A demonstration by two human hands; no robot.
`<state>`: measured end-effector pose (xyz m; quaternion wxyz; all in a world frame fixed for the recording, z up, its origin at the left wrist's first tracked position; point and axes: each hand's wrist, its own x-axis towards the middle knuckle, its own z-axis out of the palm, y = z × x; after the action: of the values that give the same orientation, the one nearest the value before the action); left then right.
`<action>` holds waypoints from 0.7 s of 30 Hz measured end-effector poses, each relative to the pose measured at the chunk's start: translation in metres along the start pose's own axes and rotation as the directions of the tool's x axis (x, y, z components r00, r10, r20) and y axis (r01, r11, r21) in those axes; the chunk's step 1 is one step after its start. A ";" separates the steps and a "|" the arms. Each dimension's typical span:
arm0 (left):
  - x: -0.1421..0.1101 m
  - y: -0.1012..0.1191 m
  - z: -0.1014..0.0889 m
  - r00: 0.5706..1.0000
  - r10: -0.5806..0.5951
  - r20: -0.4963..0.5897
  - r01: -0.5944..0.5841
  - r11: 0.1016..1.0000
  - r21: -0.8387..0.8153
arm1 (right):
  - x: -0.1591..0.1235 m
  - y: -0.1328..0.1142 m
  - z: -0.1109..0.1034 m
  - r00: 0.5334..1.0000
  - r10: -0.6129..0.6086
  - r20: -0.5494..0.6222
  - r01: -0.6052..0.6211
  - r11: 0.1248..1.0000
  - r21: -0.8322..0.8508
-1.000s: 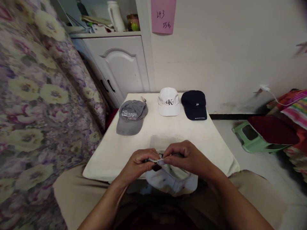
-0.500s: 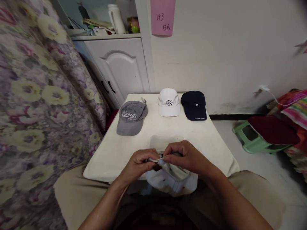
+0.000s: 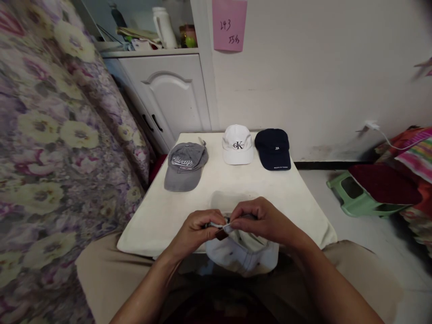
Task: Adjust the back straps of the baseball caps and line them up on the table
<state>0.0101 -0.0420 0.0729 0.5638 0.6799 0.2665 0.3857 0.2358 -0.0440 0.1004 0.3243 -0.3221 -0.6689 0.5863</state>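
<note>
A pale cap [image 3: 241,258] lies upside down at the table's near edge, its brim pointing away from me and its crown hanging over the edge. My left hand [image 3: 197,229] pinches the end of the cap's back strap, beside a small brown tab [image 3: 222,234]. Thumb and fingers of my right hand [image 3: 261,220] grip the strap just to the right, so the two hands nearly touch. The exact fastening between my fingertips is too small to make out.
On the cream-covered table [image 3: 162,216] are a grey cap [image 3: 185,166] at left, a white cap [image 3: 237,145] at the back and a navy cap [image 3: 273,149] beside it. A floral curtain [image 3: 67,157] hangs at left. A green stool [image 3: 351,193] stands at right.
Both hands stay at the strap; the fingers shift only very slightly. The other caps have not moved.
</note>
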 end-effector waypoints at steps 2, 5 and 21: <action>0.000 0.001 0.000 1.000 -0.011 -0.003 0.011 1.000 0.013 | 0.000 -0.001 -0.001 1.000 0.010 0.004 -0.010 1.000 -0.019; 0.001 0.002 0.000 1.000 -0.028 -0.008 0.028 0.999 0.022 | 0.000 -0.003 -0.002 1.000 0.017 0.008 -0.016 0.999 -0.049; 0.002 0.007 0.004 0.995 -0.096 -0.016 0.097 0.990 0.100 | 0.000 -0.004 -0.008 0.999 0.005 0.048 0.002 0.989 -0.151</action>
<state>0.0136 -0.0445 0.0801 0.5452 0.6917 0.3213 0.3479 0.2419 -0.0398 0.1051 0.2821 -0.3320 -0.7188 0.5418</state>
